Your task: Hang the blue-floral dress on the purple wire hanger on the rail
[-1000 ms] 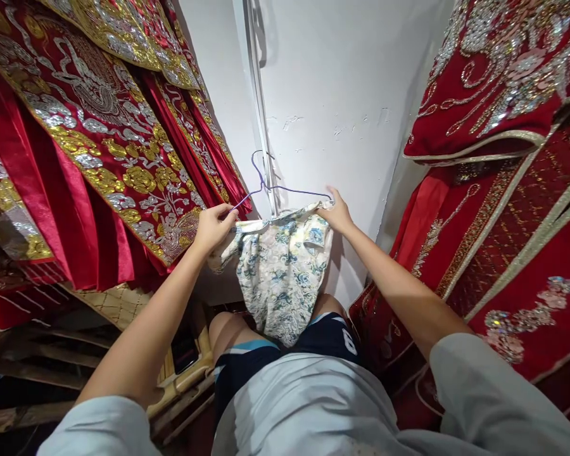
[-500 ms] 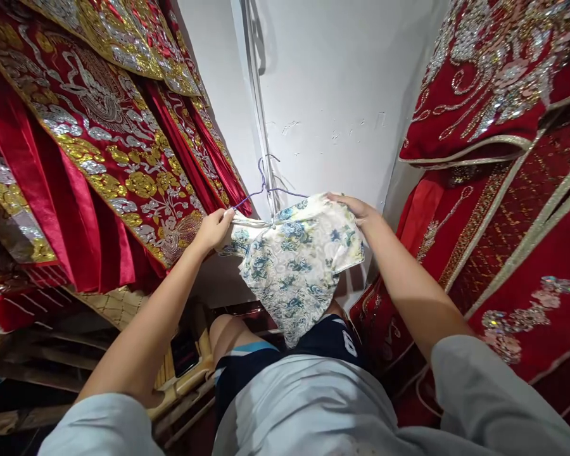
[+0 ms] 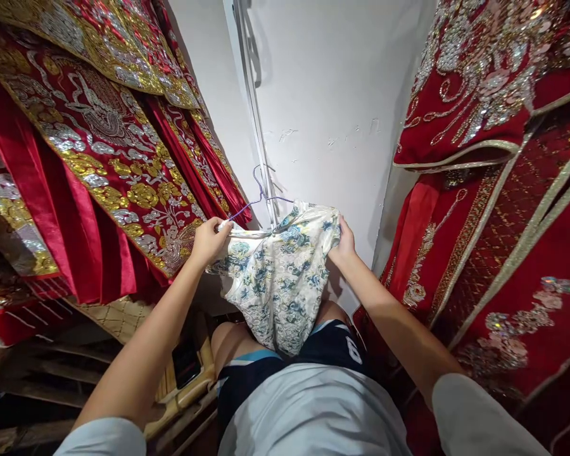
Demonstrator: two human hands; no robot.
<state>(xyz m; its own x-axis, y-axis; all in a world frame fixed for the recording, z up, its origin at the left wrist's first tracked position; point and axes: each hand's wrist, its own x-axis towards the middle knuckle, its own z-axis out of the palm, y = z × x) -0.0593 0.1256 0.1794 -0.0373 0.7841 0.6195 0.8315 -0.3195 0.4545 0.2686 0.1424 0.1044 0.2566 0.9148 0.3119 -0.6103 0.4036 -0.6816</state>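
A cream blouse [image 3: 280,278] with blue and yellow floral print hangs from a thin purple hanger [image 3: 256,200] over my lap. My left hand [image 3: 209,242] pinches the blouse's left shoulder against that end of the hanger, thumb on top. At the other side, my right hand [image 3: 344,240] is closed on the sleeve edge, its fingers partly hidden behind the cloth. The hanger's right arm runs under the fabric near the collar, so its tip is hidden. Its hook stands up in front of a white pole.
Red costumes with gold and silver sequins [image 3: 142,190] hang at left; beaded red garments [image 3: 479,158] hang close at right. A white wall [image 3: 332,82] with a slim pole [image 3: 251,95] stands ahead. A bamboo seat [image 3: 190,392] and a dark phone-like object [image 3: 186,364] are lower left.
My right hand has moved inward and slightly down, from the shoulder top to the sleeve edge. The blouse's right side is drawn in, and the hanger sits slightly lower. My left hand keeps its grip.
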